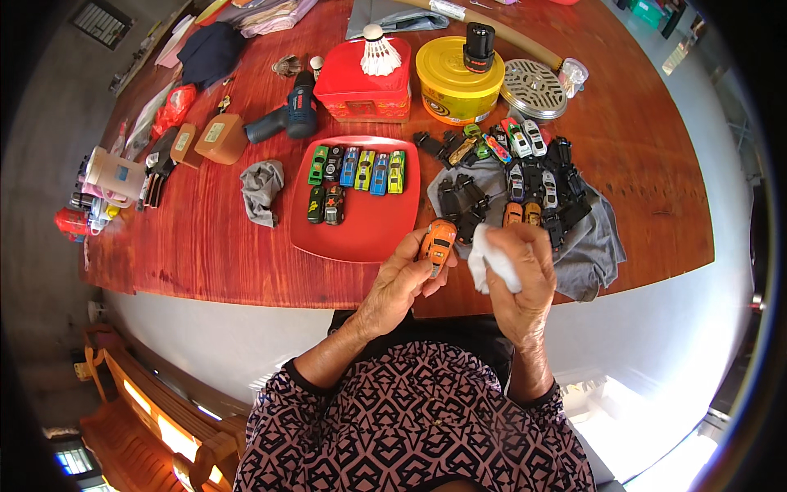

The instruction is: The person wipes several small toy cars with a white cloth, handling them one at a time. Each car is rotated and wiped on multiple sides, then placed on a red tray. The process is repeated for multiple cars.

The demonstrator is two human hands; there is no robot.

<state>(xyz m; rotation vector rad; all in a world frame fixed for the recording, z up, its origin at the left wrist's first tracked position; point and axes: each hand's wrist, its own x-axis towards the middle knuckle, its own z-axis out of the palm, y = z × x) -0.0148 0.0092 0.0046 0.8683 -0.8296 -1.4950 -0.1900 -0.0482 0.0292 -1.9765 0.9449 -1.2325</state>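
An orange toy car (439, 242) is held in my left hand (396, 270), roof towards me, just off the red tray's lower right corner. My right hand (522, 283) pinches a crumpled white cloth or tissue (490, 261), slightly blurred, a short way right of the car. On the red square tray (375, 230) several toy cars stand in two rows, among them a green one (318, 165) and a black one with a star (334, 205). Right of the tray, a grey cloth (599, 246) bears more toy cars, including a silver one (549, 189), and black toy-car parts (470, 190).
Behind the tray stand a red box (363, 86) topped by a shuttlecock (378, 52), a yellow round tin (452, 92) with a Bosch battery (479, 48), and a perforated metal lid (533, 89). A Bosch cordless drill (289, 111) and a grey rag (262, 192) lie to the left.
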